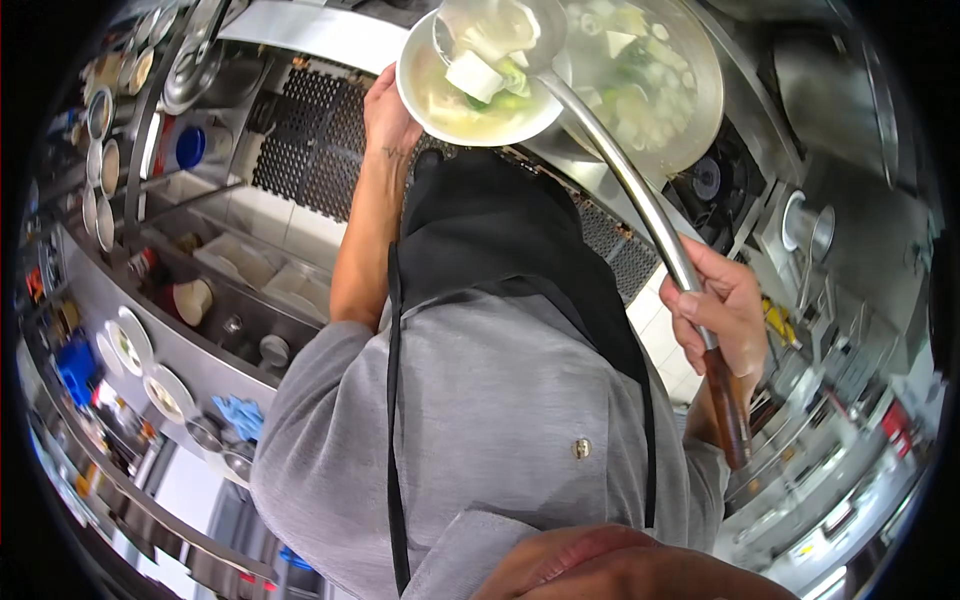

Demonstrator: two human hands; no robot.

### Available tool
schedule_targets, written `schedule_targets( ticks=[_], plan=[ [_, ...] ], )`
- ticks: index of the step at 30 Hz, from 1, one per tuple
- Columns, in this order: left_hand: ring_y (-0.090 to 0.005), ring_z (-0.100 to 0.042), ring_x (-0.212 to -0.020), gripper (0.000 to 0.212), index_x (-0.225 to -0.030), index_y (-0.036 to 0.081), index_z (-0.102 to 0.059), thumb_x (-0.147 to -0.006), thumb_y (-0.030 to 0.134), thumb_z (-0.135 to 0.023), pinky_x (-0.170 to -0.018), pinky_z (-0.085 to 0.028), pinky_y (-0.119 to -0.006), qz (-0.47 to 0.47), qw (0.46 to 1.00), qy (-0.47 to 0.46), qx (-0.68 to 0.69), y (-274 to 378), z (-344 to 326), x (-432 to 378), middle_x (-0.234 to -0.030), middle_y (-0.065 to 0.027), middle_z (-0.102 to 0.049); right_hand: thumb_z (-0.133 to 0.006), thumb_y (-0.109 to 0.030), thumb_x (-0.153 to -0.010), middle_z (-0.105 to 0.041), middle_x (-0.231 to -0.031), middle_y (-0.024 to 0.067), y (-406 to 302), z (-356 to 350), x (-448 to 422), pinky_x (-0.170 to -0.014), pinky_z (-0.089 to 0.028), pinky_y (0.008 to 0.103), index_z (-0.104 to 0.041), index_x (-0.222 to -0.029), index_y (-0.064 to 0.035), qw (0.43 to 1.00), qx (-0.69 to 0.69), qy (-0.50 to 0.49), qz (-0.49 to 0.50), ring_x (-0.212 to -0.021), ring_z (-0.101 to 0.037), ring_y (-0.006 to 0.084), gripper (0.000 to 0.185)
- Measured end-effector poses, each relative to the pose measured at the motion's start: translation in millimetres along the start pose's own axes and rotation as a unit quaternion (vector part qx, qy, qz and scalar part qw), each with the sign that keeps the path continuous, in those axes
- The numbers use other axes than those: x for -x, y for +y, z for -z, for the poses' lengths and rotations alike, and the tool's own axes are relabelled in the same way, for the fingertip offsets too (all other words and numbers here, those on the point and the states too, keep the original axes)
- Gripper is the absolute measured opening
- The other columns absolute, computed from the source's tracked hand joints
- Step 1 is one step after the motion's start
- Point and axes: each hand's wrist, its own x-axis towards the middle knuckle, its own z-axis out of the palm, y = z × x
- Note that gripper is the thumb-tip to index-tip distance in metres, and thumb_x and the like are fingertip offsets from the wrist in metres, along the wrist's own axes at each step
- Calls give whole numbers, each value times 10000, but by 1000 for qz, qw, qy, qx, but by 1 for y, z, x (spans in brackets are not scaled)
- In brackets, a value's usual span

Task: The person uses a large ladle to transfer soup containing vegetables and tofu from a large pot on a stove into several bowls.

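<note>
My left hand [388, 112] grips the rim of a white bowl [480, 139] at the top centre. Pale broth with leafy greens lies in the bowl. Above it a metal ladle [626, 169] is tilted, its scoop over the bowl, with white tofu cubes [474, 76] and greens at the scoop's edge. My right hand [716, 307] holds the ladle's long shaft just above its brown wooden handle. Beside the bowl, to the right, stands a wide metal pan [716, 112] of steaming soup with tofu and greens. The fingers of my left hand are partly hidden by the bowl.
A black gas burner [705, 178] shows beside the pan. Bowls and a strainer [819, 229] are at the right. To the left are a steel counter [172, 315] with filled plates [166, 394], a blue cloth [240, 417] and food containers [236, 259]. A perforated black mat [311, 135] covers part of the floor.
</note>
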Motion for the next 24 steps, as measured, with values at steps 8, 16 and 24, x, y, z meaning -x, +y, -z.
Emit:
schedule_targets(
  ticks=[8, 16, 24],
  plan=[
    [-217, -651, -875, 220, -1109, -76, -539, -937, 58, -509, -768, -563, -324, -25, 999, 1, 42, -9, 21, 5, -999, -157, -641, -531, 81, -794, -583, -806, 52, 23, 11, -4, -440, -394, 178, -390, -1368, 27, 974, 225, 26, 33, -510, -495, 48, 593],
    [-221, -661, -853, 198, -1090, -73, -555, -928, 27, -502, -745, -573, -329, -38, 997, 14, 61, -9, 27, 18, -1000, -163, -646, -597, 46, -729, -623, -895, 197, 43, 28, -8, -644, -475, 271, -463, -1315, 17, 774, 562, 75, 282, -731, -630, 250, 602],
    [-231, -669, -847, 205, -1090, -55, -572, -919, -5, -470, -744, -579, -345, -67, 992, 35, 106, -2, 39, 45, -1000, -167, -652, -595, 70, -765, -611, -874, 115, 49, 56, -28, -455, -397, 181, -384, -1355, 66, 976, 155, -14, 150, -523, -501, 69, 627]
  ],
)
